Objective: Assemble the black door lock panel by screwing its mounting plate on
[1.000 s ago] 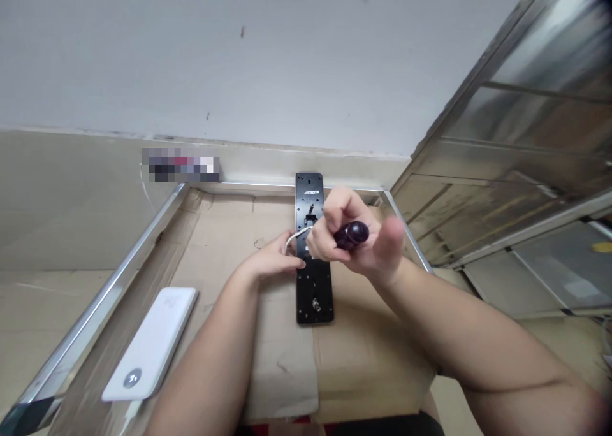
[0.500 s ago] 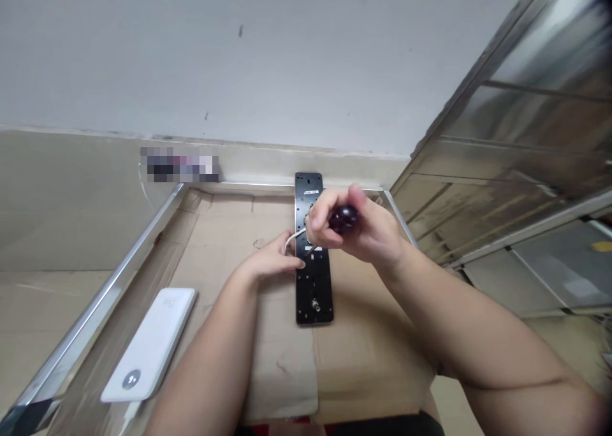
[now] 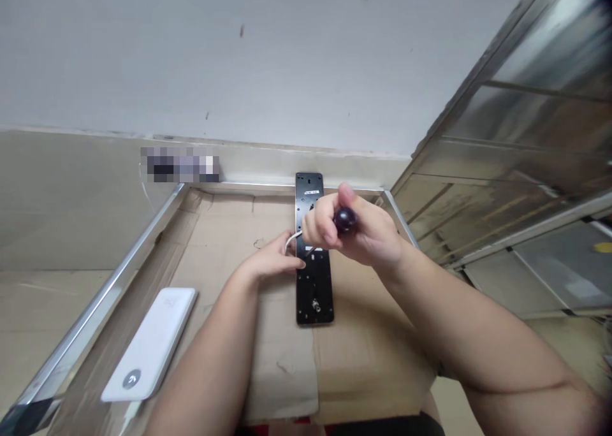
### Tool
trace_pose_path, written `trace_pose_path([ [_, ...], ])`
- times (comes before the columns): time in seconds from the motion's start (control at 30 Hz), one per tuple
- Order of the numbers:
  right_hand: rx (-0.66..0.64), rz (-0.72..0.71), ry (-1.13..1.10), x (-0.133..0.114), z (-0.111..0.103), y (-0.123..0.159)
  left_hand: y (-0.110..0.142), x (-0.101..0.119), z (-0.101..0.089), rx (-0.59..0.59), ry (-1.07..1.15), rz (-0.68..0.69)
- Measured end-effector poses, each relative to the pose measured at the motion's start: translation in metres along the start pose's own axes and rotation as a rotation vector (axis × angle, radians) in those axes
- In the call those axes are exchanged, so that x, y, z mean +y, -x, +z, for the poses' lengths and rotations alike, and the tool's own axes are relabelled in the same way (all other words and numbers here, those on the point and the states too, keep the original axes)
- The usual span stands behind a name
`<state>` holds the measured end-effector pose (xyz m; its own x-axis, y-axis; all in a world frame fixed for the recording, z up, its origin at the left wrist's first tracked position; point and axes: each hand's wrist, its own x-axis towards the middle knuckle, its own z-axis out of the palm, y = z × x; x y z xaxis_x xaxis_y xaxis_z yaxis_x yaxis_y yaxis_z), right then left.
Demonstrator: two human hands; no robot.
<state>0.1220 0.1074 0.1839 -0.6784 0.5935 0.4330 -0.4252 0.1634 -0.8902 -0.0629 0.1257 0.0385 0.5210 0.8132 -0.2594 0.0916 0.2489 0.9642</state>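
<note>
A long black panel (image 3: 313, 286) lies lengthwise on the cardboard, with small screw holes, white labels and a metal fitting near its close end. My right hand (image 3: 368, 232) is wrapped round a screwdriver (image 3: 345, 219) with a dark, rounded handle. Its thin shaft slants down to the left, and the tip meets the panel near my left thumb. My left hand (image 3: 275, 257) grips the panel's left edge, thumb on top. A white cable (image 3: 292, 236) curves between the fingers of my left hand and the right fist, which hides part of the panel.
A white power bank (image 3: 150, 343) with a cable plugged in lies at the left on the cardboard (image 3: 282, 366). A metal frame (image 3: 102, 296) borders the table. Behind it stands a wall (image 3: 268, 72), with a blurred-out object at back left. Metal cabinets (image 3: 516, 149) stand at right.
My right hand has turned a little and shifted slightly left with the screwdriver, so the handle's end now faces me more squarely. My left hand and the panel stay put.
</note>
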Motion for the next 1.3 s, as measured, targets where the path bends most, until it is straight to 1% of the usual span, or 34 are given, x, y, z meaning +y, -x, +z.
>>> trace_pose_path([
  [0.03, 0.01, -0.016, -0.041, 0.001, 0.002, 0.0, 0.0, 0.0, 0.0, -0.006, 0.011, 0.011],
  [0.1, 0.057, -0.098, -0.085, 0.005, 0.006, 0.0, 0.0, 0.001, 0.001, -0.015, 0.031, 0.029],
  [0.2, 0.17, -0.216, -0.05, 0.013, 0.01, 0.0, 0.001, 0.001, 0.001, -0.009, 0.027, 0.022],
  [0.27, 0.21, -0.252, -0.002, 0.016, 0.008, 0.0, 0.001, 0.002, 0.001, -0.005, 0.007, 0.009],
  [0.33, 0.168, -0.237, 0.049, 0.015, 0.003, 0.0, 0.002, 0.002, 0.0, -0.008, -0.006, 0.009],
  [0.4, 0.08, -0.166, 0.078, 0.011, -0.003, 0.0, 0.002, 0.001, -0.001, -0.014, -0.002, 0.009],
  [0.47, 0.025, -0.075, 0.074, 0.006, -0.007, 0.0, 0.001, 0.0, -0.001, -0.016, 0.01, 0.008],
  [0.53, 0.015, 0.002, 0.045, 0.003, -0.007, 0.0, 0.0, -0.002, -0.002, -0.01, 0.004, 0.011],
  [0.6, 0.02, 0.022, -0.008, 0.004, -0.006, 0.0, 0.0, -0.003, -0.002, -0.007, -0.003, 0.02],
  [0.7, 0.039, -0.059, -0.064, 0.008, -0.003, 0.0, 0.0, -0.003, -0.001, -0.008, 0.006, 0.023],
  [0.83, 0.022, -0.167, -0.016, 0.012, -0.003, 0.001, 0.0, -0.004, -0.001, 0.002, 0.008, 0.021],
  [1.0, 0.043, -0.172, 0.016, 0.013, -0.005, 0.004, 0.0, -0.004, -0.001, -0.014, 0.034, 0.032],
  [1.2, 0.052, -0.176, 0.151, 0.007, -0.006, 0.005, 0.001, 0.001, -0.001, -0.026, 0.032, 0.016],
  [1.3, 0.069, -0.258, 0.265, 0.004, -0.005, 0.005, 0.002, 0.002, -0.001, -0.026, 0.025, 0.038],
])
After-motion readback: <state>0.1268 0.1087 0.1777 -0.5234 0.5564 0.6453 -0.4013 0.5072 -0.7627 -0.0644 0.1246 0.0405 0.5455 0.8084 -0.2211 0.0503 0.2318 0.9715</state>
